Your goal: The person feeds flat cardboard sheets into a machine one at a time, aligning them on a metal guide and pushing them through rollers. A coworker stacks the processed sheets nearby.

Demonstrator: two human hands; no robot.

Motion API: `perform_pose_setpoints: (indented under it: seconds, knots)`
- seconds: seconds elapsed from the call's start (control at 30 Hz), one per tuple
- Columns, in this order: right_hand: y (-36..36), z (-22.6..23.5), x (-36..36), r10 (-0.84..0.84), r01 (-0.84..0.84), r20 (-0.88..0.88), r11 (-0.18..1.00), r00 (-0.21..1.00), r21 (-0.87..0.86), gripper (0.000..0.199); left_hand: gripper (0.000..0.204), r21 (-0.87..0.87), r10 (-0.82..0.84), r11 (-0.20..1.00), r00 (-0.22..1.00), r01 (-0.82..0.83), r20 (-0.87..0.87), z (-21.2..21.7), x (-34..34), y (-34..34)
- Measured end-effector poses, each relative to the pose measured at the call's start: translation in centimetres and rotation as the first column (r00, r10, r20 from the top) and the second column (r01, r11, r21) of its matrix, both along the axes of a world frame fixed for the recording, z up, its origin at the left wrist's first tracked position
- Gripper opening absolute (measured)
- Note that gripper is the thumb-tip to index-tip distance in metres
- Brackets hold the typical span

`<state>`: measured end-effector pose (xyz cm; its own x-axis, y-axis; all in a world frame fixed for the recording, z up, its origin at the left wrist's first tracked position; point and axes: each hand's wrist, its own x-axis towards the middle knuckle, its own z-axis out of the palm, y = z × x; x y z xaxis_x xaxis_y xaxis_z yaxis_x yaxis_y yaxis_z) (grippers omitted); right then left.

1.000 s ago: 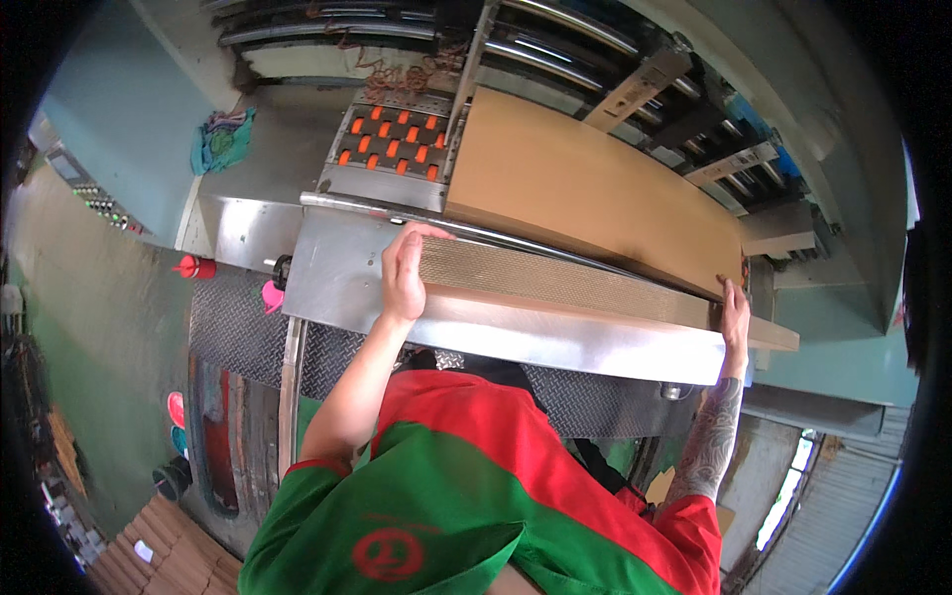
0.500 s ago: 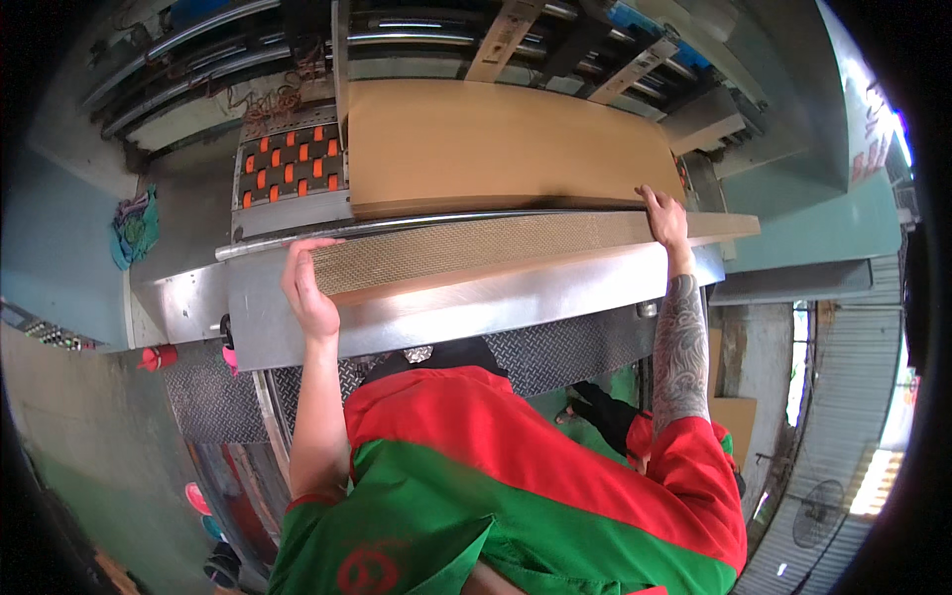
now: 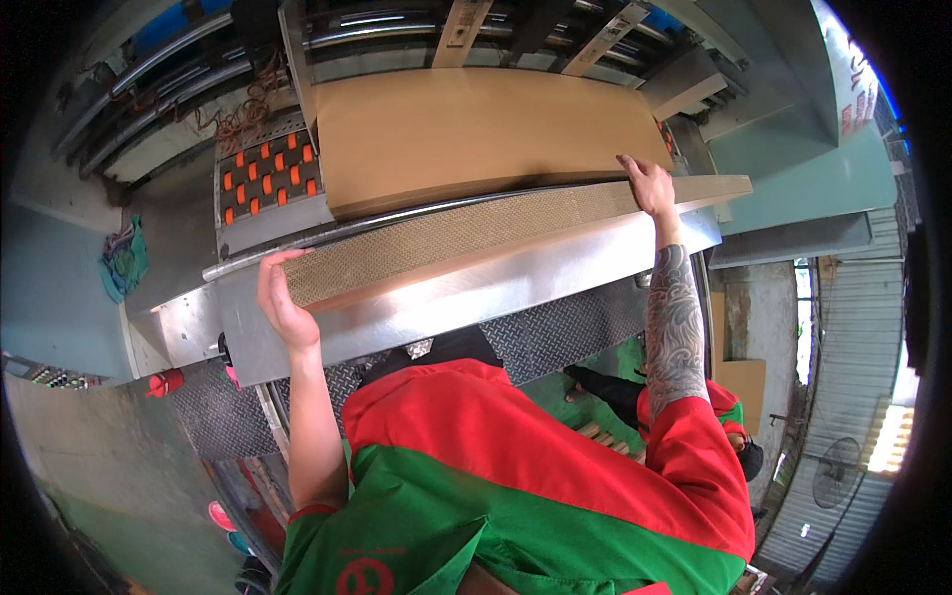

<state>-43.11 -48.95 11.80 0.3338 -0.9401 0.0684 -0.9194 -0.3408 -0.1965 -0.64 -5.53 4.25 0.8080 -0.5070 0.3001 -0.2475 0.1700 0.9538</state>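
A long stack of corrugated cardboard sheets point(image 3: 466, 231) lies across the metal table in front of me, its fluted edges showing. My left hand point(image 3: 286, 299) holds the left end, palm against the corner and fingertips at the far edge. Near the right end, my right hand point(image 3: 651, 186) grips the stack from above, with some fingers hidden. Just beyond a metal bar, a brown pile of flat cardboard point(image 3: 476, 129) rests in the machine.
Orange rollers point(image 3: 268, 178) sit left of the pile. The shiny metal table point(image 3: 555, 273) has its edge close to my body. A crumpled cloth point(image 3: 123, 260) lies at far left. Behind me on the right, another person point(image 3: 635, 402) is bent low.
My view has turned slightly, so the machine and table appear tilted and shifted left. Both hands keep their hold on the cardboard stack. The person behind shows more.
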Motion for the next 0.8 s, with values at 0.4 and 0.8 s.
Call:
perform_pose_setpoints:
  seconds: [0.4, 0.8]
  knots:
    - [0.0, -0.2, -0.2, -0.038, 0.038, 0.059, 0.999, 0.998, 0.011, 0.055, 0.043, -0.051, -0.019, 0.999, 0.998, 0.016, -0.067, -0.9, -0.1, 0.2]
    - [-0.1, -0.2, -0.4, -0.003, -0.001, 0.086, 0.999, 0.996, 0.039, 0.049, 0.038, -0.076, -0.050, 0.996, 0.998, 0.047, -0.037, 0.4, -0.3, 0.1]
